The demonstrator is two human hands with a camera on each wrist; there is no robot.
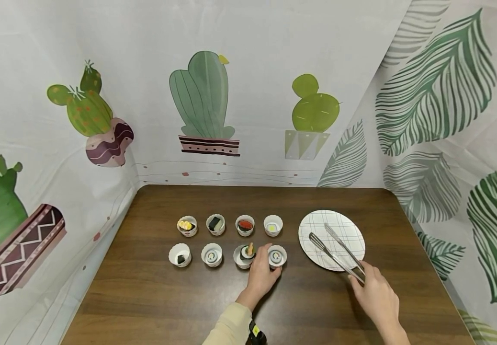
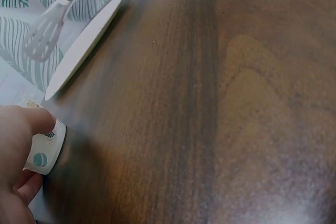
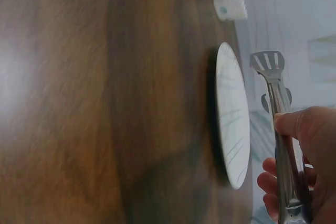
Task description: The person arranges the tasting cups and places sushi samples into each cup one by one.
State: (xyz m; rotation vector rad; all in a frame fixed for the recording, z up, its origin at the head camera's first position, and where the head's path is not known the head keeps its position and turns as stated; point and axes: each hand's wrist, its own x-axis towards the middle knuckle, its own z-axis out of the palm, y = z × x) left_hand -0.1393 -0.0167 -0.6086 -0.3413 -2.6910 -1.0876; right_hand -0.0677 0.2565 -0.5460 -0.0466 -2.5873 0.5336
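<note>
My left hand point(image 1: 262, 274) grips a small white patterned cup point(image 2: 44, 153) at the right end of the front row, thumb and fingers on opposite sides of its wall. Inside that cup sits a round sushi roll piece point(image 1: 276, 257). Just left of the hand, another cup point(image 1: 239, 262) holds a sushi piece with an orange and green topping point(image 1: 248, 250), partly hidden by the fingers. My right hand point(image 1: 378, 294) holds metal tongs point(image 3: 286, 156) by the handles. Their slotted ends are spread apart over the white plate point(image 1: 317, 218), with nothing between them.
Two rows of small cups stand on the brown table point(image 1: 166, 302). The back row includes cups with a yellow-topped piece point(image 1: 186, 224), a dark-wrapped piece point(image 1: 216, 224) and a red-topped piece point(image 1: 245, 224). A patterned cloth point(image 1: 257, 28) hangs behind the table.
</note>
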